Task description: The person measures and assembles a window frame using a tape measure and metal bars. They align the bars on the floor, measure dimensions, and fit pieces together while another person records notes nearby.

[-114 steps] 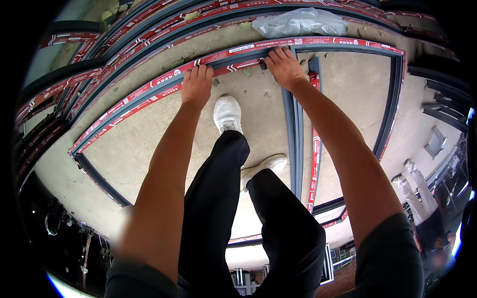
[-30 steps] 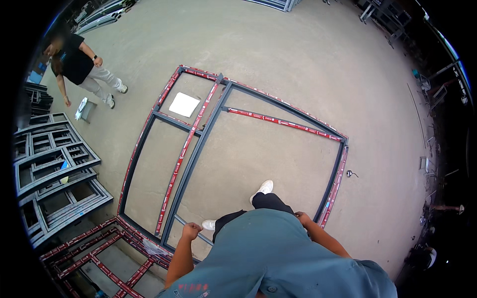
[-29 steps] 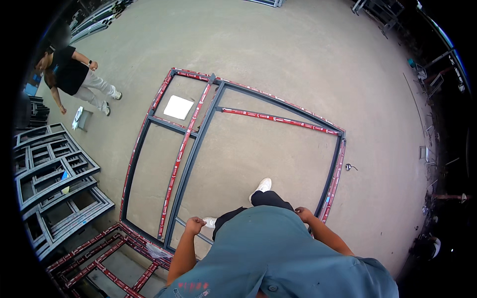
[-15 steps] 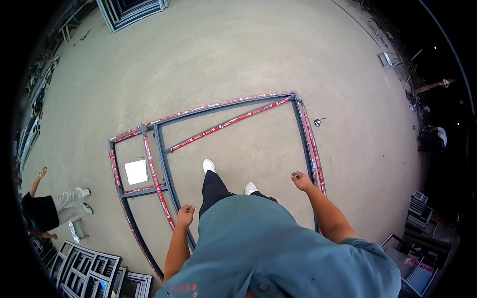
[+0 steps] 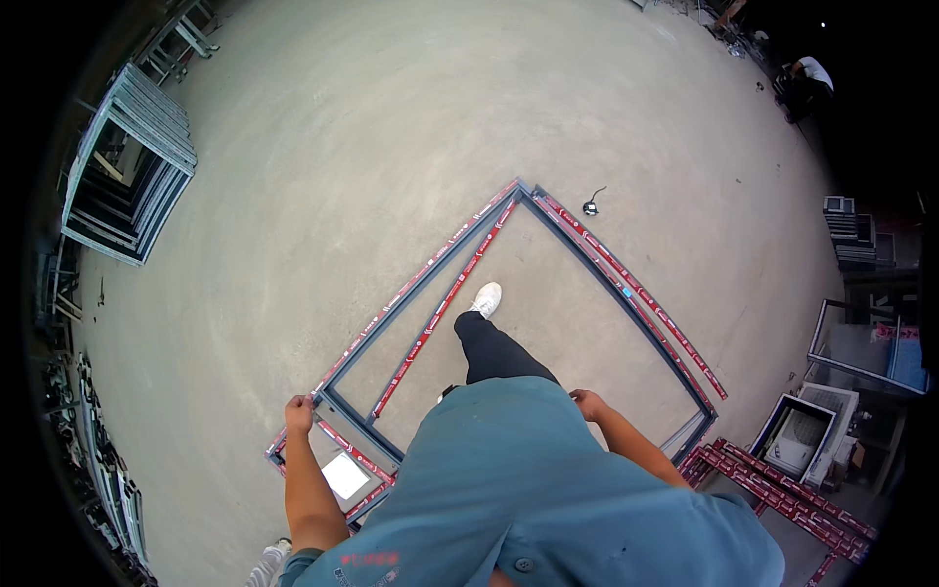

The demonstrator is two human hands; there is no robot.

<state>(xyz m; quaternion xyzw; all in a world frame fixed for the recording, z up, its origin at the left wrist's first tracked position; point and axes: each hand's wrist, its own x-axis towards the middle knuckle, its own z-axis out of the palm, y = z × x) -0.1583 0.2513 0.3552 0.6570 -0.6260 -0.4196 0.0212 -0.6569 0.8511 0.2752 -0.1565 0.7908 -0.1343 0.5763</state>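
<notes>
My left hand (image 5: 299,415) hangs with its fingers curled in, over the left corner of a large dark metal frame (image 5: 396,301) lying on the floor. Nothing shows in it, and I cannot tell that it touches the frame. Beside my waist, my right hand (image 5: 590,403) is loosely closed, with nothing visible in it; my shirt partly covers it. Strips of red printed film run along the frame's bars. A red-filmed diagonal bar (image 5: 442,308) crosses inside it. My white shoe (image 5: 486,299) is on the floor within the frame.
A white square sheet (image 5: 344,475) lies inside the small left section. Beyond the far corner is a small dark object with a cord (image 5: 591,207). Stacked frames (image 5: 132,166) stand at left; red-filmed bars (image 5: 782,494) lie at right. Another person (image 5: 808,83) is at far right.
My view has turned rightward, so the floor frame appears rotated. One foot has stepped forward. My left hand has swung forward and outward; my right hand has drawn back toward my waist.
</notes>
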